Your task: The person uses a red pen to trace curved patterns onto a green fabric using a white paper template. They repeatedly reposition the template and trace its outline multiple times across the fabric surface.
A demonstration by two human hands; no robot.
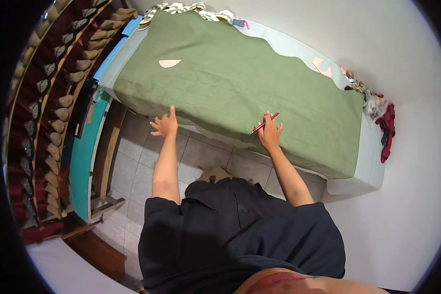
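"Currently, hand status?"

"The right hand [269, 135], half-open, is holding a red pen [257, 129] over a green sheet [220, 90]; the left hand [166, 126] is spreading empty fingers. Beyond, a pale half-round piece [170, 63] is lying on the sheet."

Tan foot-shaped lasts [61, 114] stood in rows at left. A crumpled clear plastic bag [376, 106] lay beside dark-red cloth [388, 131].

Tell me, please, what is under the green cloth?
A white surface shows past the edges of the cloth and seems to continue beneath; anything else there is covered and cannot be seen.
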